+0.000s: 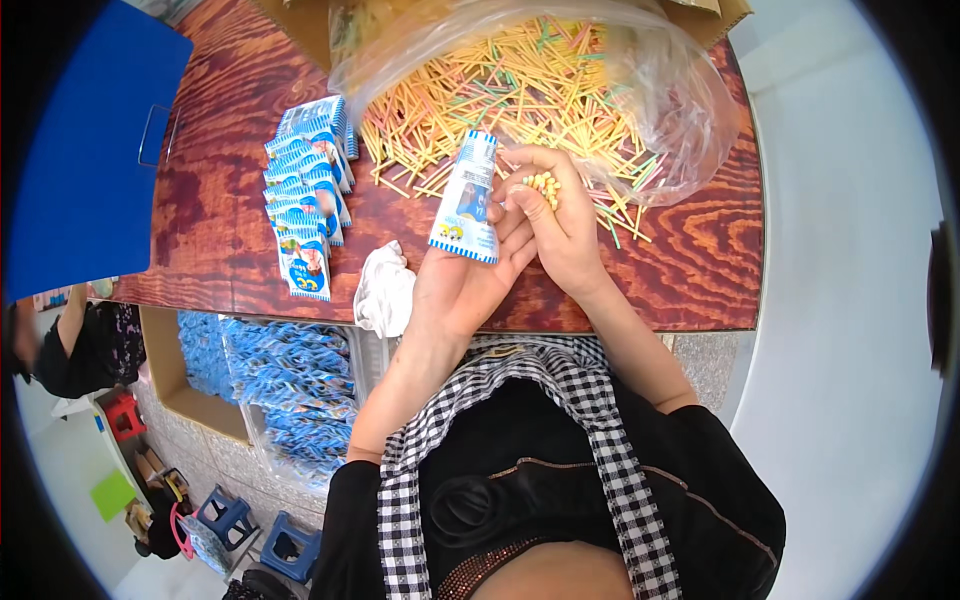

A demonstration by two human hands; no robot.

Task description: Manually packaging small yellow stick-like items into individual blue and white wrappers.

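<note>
My left hand [462, 290] is palm up over the table's near edge, holding a small blue-and-white packet [466, 205] with striped ends. Close beside it, my right hand [572, 235] grips a bundle of thin yellow sticks [544, 187], their ends toward me. Its fingertips reach the packet's right side. Just beyond both hands spreads a heap of yellow, pink and green sticks [500, 80], spilling from a clear plastic bag [700, 130]. To the left, an overlapping row of similar packets [304, 265] lies on the table.
A crumpled white cloth [384, 290] lies at the wooden table's [225, 240] near edge. Below left stand a cardboard box [200, 405] and a bin of blue packets [290, 365]. A blue panel [90, 150] rises at left, near another person's arm [72, 322]. Blue stools [290, 545] stand lower left.
</note>
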